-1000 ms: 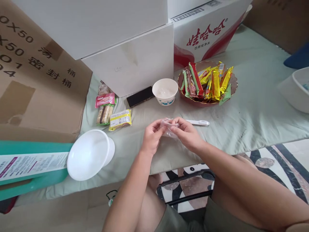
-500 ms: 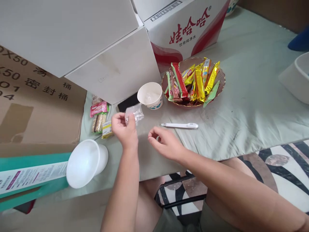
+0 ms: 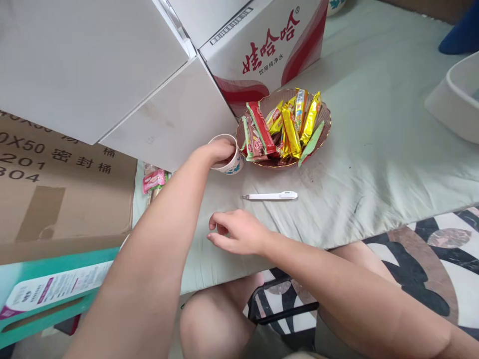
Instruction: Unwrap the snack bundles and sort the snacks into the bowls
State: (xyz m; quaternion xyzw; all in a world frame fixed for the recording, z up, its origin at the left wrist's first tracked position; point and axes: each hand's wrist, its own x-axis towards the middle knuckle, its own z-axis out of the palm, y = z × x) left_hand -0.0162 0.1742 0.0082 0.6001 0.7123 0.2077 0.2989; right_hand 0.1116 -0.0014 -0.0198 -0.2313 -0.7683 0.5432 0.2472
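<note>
Left grip (image 3: 220, 149) was down inside the paper cup (image 3: 236, 165); fingers hidden by the rim, so couldn't tell whether it was closed on anything. Cup stood upright on the cloth-covered surface (image 3: 366, 134), just beside the scalloped bowl (image 3: 326, 131). Right grip (image 3: 236, 232) was loosely curled, thumb apart from fingers, nothing in it, nearest the white cutter (image 3: 270, 196). Cutter lay in front of the bowl, blade end left. Bowl was full of wrapped bars (image 3: 290, 130). Behind: white carton with red lettering (image 3: 269, 55), plain white boxes (image 3: 168, 117) to its left. Pink packet (image 3: 154, 180) sat beyond the left forearm.
</note>
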